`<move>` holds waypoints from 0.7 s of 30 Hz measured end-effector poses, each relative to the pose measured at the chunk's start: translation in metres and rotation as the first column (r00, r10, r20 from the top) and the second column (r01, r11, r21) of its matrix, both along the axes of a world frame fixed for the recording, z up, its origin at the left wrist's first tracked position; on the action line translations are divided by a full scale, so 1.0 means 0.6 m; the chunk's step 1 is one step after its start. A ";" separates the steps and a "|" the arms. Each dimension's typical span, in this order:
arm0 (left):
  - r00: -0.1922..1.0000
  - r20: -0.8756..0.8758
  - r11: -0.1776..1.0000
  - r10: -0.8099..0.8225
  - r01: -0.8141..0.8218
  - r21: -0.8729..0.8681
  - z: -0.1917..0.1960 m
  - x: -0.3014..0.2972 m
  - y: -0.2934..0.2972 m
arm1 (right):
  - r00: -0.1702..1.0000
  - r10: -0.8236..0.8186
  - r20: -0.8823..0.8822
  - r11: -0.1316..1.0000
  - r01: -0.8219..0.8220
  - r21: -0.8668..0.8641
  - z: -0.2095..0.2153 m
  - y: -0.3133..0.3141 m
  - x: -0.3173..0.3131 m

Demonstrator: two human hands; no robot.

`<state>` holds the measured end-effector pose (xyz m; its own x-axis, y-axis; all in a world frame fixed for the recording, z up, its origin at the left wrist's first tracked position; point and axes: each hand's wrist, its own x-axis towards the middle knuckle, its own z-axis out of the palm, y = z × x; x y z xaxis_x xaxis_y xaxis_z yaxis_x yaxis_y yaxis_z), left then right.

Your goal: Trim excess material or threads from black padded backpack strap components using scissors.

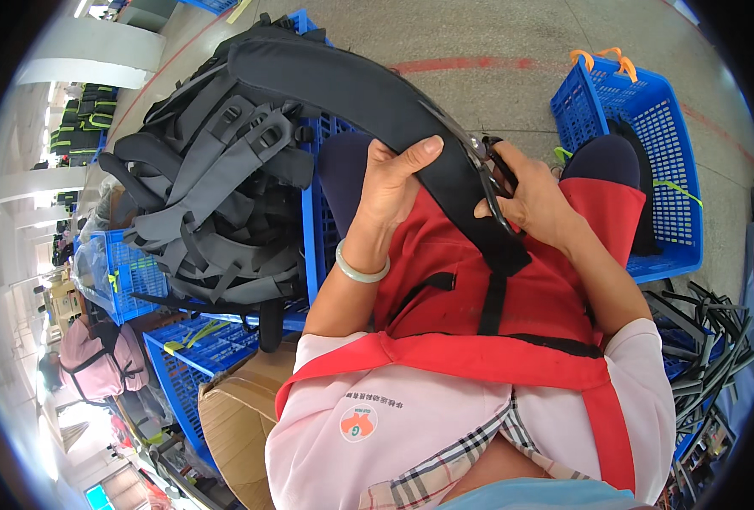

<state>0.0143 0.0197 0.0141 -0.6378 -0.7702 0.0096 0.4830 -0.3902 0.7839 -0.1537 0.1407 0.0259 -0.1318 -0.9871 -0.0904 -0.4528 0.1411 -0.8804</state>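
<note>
A long, curved black padded strap point(334, 75) lies across my lap, its far end reaching over the pile on the left. My left hand point(391, 180) grips the strap near its middle, thumb on top. In my right hand point(530, 194) is a pair of scissors point(481, 155), fingers in the dark handles, the blades lying along the strap's right edge. Whether the blades touch the fabric I cannot tell. Black webbing point(493, 302) hangs from the strap's near end over my red apron point(428, 310).
At my left, dark grey padded straps with buckles point(224, 161) heap over a blue crate point(312, 229). To the right stands another blue crate point(679, 161) with black material inside. Black strips point(708, 340) lie at lower right; a cardboard box point(245, 425) is at lower left.
</note>
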 end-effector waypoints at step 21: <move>0.997 -0.068 0.998 0.042 -0.038 0.057 0.008 0.005 -0.017 | 0.993 -0.046 0.106 0.990 0.031 0.136 -0.001 -0.001 0.003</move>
